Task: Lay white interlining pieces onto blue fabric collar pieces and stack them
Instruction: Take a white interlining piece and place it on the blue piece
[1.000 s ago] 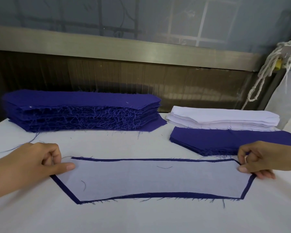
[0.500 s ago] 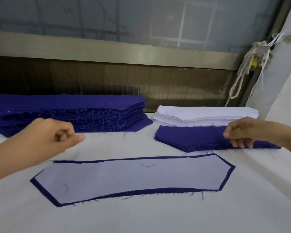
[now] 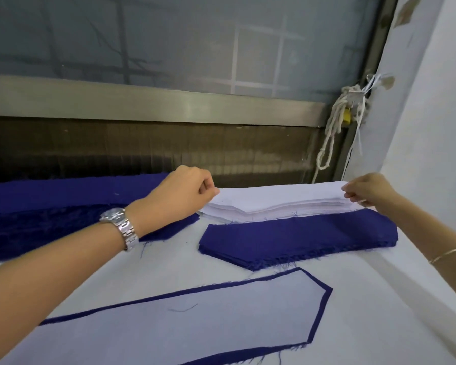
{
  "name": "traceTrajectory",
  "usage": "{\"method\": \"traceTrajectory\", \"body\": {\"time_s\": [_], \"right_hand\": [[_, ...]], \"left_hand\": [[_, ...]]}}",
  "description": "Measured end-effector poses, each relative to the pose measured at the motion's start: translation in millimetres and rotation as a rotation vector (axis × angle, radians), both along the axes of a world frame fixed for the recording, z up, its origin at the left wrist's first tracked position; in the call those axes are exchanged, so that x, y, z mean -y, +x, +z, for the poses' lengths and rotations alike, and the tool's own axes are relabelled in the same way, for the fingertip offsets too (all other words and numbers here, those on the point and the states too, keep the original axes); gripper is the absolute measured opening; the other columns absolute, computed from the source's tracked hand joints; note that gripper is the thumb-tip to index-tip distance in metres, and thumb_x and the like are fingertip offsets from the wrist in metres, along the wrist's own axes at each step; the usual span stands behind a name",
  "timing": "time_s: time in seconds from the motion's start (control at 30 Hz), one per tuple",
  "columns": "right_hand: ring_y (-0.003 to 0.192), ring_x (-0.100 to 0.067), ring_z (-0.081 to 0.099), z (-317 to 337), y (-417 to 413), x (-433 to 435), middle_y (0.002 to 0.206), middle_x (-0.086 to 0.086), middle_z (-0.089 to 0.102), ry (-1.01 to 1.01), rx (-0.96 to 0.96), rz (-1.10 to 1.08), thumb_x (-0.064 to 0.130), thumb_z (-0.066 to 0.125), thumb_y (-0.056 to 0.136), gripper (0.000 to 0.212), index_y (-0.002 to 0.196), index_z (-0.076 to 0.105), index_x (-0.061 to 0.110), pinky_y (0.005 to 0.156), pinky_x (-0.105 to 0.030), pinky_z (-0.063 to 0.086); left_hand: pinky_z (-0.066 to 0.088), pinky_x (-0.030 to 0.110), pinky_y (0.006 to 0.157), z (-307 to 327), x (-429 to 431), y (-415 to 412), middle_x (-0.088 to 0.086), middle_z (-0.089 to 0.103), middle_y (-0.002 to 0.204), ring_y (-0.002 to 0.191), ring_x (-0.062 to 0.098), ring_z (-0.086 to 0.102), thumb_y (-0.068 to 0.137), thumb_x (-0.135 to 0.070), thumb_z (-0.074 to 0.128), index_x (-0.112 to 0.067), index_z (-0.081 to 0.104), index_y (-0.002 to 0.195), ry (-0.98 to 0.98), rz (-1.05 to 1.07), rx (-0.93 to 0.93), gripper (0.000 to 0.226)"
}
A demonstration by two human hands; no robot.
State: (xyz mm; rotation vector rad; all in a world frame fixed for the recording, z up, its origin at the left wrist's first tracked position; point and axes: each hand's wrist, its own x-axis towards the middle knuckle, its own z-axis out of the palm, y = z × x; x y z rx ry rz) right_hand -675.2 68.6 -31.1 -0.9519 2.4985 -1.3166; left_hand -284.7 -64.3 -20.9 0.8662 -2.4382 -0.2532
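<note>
counts: 2 hands; 3 stacks (1 white, 2 blue); 1 laid pair; sheets per stack too many to count
left hand [image 3: 181, 192]: fingers curled; thumb and forefinger pinch the left end of the top of the white interlining stack [image 3: 274, 204]; one sheet or several, cannot tell
right hand [image 3: 366, 189]: fingers curled; fingertips pinch the right end of the same stack's top
white interlining stack: at the far side of the table [image 3: 379, 299], between the two hands; long axis left-right
small blue stack [image 3: 295, 238]: just in front of the white stack, edges meeting in view; same left-right axis; tapered end faces left
large blue stack [image 3: 63, 191]: far left; left forearm crosses over it; runs left-right; left end out of frame
laid pair: one interlining piece [image 3: 182, 320] flat on one blue collar piece [image 3: 321, 310]; blue shows as a thin border along the visible edges; nearest the camera; long axis runs lower left to upper right in view; point faces right; left end out of frame
wrists: watch [image 3: 121, 225] on left; bracelet [image 3: 450, 252] on right
</note>
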Motion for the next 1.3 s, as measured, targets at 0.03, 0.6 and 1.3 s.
{"method": "traceTrajectory", "body": {"time_s": [0.03,0.6,1.3], "right_hand": [[0.066,-0.023,0.058,-1,-7,4,0.082,-0.017,0.069,-0.009,-0.020,-0.021,0.007,0.066,0.092,0.018,0.095,0.072,-0.010,0.057,-0.025,0.042],[0.102,-0.043,0.062,-26,-55,45,0.108,-0.026,0.068,0.242,-0.364,-0.201,0.023,0.064,0.097,0.027,0.101,0.073,-0.002,0.083,-0.039,0.048],[0.076,-0.034,0.058,-22,-64,49,0.093,-0.015,0.068,0.172,-0.435,-0.118,0.007,0.068,0.082,0.010,0.082,0.061,0.014,0.071,-0.033,0.043]], "left_hand": [[0.058,0.038,0.079,-3,5,-9,-0.003,0.071,0.084,0.079,0.012,0.065,0.097,-0.031,0.061,-0.014,0.072,0.096,-0.009,0.000,-0.002,0.021],[0.055,0.033,0.079,-35,38,-71,0.007,0.062,0.109,0.091,0.022,0.063,0.101,-0.019,0.053,-0.007,0.074,0.104,-0.118,0.124,0.128,0.024],[0.044,0.025,0.065,-36,46,-75,0.001,0.068,0.091,0.075,0.014,0.061,0.097,-0.031,0.063,-0.014,0.076,0.094,-0.130,0.152,0.109,0.022]]}}
